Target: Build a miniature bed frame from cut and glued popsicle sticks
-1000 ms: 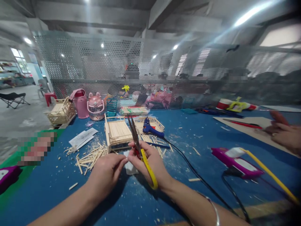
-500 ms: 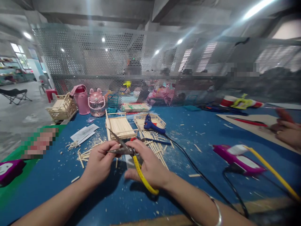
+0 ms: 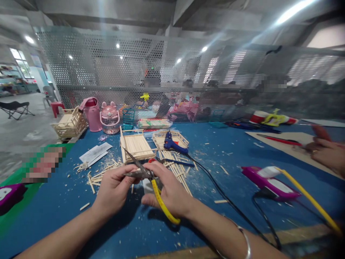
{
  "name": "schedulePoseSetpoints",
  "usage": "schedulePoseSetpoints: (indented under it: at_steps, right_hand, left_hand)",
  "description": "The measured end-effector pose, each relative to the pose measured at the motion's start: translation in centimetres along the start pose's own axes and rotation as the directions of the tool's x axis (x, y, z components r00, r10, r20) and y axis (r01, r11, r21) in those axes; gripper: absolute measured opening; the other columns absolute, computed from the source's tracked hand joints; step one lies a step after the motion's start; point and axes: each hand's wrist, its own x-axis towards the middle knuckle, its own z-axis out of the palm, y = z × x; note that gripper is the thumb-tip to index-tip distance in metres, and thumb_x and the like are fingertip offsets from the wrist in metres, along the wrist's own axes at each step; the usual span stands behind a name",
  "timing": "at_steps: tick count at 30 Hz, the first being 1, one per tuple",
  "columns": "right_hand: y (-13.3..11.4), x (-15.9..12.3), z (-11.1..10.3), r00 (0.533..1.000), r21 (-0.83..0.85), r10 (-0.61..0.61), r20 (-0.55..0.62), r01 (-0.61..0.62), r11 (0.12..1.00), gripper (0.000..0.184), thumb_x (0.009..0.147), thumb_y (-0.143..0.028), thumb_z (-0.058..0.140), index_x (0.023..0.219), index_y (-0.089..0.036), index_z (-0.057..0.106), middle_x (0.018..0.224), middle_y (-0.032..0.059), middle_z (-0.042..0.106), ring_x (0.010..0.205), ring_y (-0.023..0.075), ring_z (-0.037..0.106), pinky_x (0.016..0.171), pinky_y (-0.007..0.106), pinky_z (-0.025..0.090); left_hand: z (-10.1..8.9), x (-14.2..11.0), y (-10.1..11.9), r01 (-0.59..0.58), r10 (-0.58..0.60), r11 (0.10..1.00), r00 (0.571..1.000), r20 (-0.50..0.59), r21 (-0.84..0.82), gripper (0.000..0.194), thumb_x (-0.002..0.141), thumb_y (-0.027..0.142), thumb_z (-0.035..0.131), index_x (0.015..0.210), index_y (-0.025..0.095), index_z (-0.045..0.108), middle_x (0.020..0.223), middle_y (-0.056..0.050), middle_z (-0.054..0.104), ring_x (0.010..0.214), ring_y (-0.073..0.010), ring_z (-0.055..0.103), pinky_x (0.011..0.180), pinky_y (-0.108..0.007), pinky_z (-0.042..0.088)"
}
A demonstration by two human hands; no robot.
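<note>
My right hand [image 3: 171, 189] is closed around a pair of scissors [image 3: 144, 173] with yellow-covered handles. The blades are spread and point left toward my left hand [image 3: 114, 183]. Its thumb and fingers pinch a small wooden stick [image 3: 138, 169], mostly hidden, whose pale end shows between the blades. Just beyond my hands stands a small wooden-stick frame [image 3: 138, 145] with a slatted base. Loose sticks [image 3: 104, 174] and cut bits lie to its left, and longer sticks [image 3: 178, 171] to its right. Under my right hand is a partly hidden white piece [image 3: 148, 187].
A blue glue gun [image 3: 172, 144] rests on a second stick frame [image 3: 159, 138], its cord running to the front right. A purple power strip [image 3: 271, 185] lies right. Pink bottles [image 3: 93, 117] stand at the back left. Another person's hand [image 3: 329, 154] is at the right edge.
The scissors have swung from pointing upward to pointing left, and their blades have spread around the stick in my left hand. My left hand has shifted left. Little differs over the last half second.
</note>
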Motion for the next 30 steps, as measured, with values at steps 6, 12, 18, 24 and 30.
schedulePoseSetpoints:
  at_steps: [6,12,18,24,30]
  right_hand:
    - [0.02,-0.02,0.17,1.000,0.002,0.009,-0.011,-0.009,1.000,0.064,0.067,-0.063,0.061,0.113,-0.020,0.049,0.095,0.0072,0.054,0.087,0.0217,0.051,0.079,0.039,0.043]
    - [0.34,-0.05,0.58,1.000,0.035,-0.018,-0.002,0.018,0.999,0.070,0.064,-0.068,0.059,0.113,-0.019,0.051,0.095,0.0072,0.055,0.084,0.0203,0.051,0.075,0.035,0.044]
    - [0.42,-0.10,0.65,0.996,0.026,-0.085,-0.011,0.085,0.996,0.071,0.065,-0.070,0.055,0.113,-0.018,0.050,0.094,0.0065,0.054,0.083,0.0189,0.052,0.074,0.033,0.044]
    - [0.26,-0.12,0.57,0.998,-0.030,-0.066,-0.025,0.065,0.997,0.071,0.062,-0.071,0.056,0.107,-0.016,0.054,0.085,0.0052,0.054,0.075,0.0173,0.050,0.070,0.030,0.044]
    - [0.30,-0.12,0.48,1.000,-0.047,-0.030,-0.006,0.030,0.998,0.071,0.061,-0.073,0.054,0.102,-0.016,0.057,0.081,0.0046,0.056,0.072,0.0167,0.050,0.067,0.029,0.043]
  left_hand:
    - [-0.28,-0.27,0.14,-0.093,0.096,0.987,0.995,-0.022,0.134,0.022,0.085,0.025,0.050,0.082,0.018,0.070,0.071,-0.003,0.070,0.061,-0.0132,0.062,0.058,-0.023,0.050]
    - [-0.46,-0.51,0.63,-0.228,0.246,0.928,0.969,-0.023,0.295,0.022,0.085,0.021,0.048,0.087,0.019,0.070,0.076,-0.003,0.073,0.066,-0.0131,0.066,0.060,-0.022,0.052]
    - [-0.49,-0.61,0.68,-0.225,0.239,0.935,0.971,-0.019,0.273,0.022,0.086,0.021,0.049,0.088,0.020,0.071,0.076,-0.002,0.073,0.065,-0.0126,0.067,0.059,-0.021,0.052]
    - [-0.47,-0.80,0.86,-0.214,0.235,0.928,0.972,-0.031,0.306,0.022,0.085,0.022,0.050,0.087,0.019,0.071,0.075,-0.002,0.073,0.064,-0.0127,0.066,0.058,-0.020,0.051]
    - [-0.28,-0.82,0.61,-0.134,0.157,0.958,0.985,-0.072,0.254,0.021,0.083,0.023,0.053,0.074,0.016,0.070,0.063,-0.002,0.071,0.058,-0.0130,0.065,0.053,-0.019,0.049]
